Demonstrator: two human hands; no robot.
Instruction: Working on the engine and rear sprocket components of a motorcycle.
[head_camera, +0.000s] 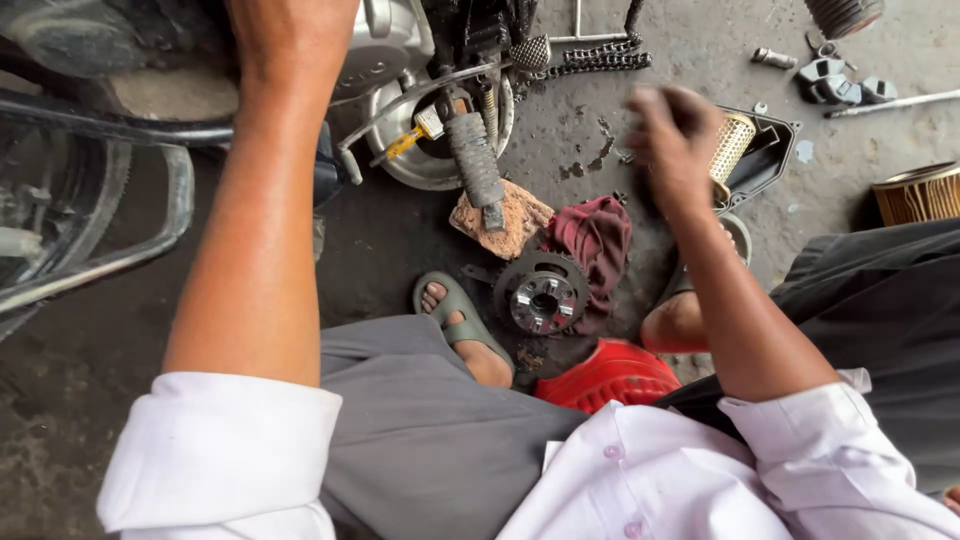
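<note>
My left hand reaches up to the motorcycle engine at the top of the view; its fingers are cut off by the frame edge, so its grip is hidden. My right hand hovers, blurred and greasy, over the concrete floor beside a black tray that holds a perforated yellow filter cylinder; whether it holds anything is unclear. A toothed sprocket hub lies on the floor below, against a dark red rag. The footpeg hangs over a brick piece.
A drive chain lies at the top centre. Small metal parts and a rod sit at the top right, and a round air filter at the right edge. My sandalled foot and a red stool are near the sprocket.
</note>
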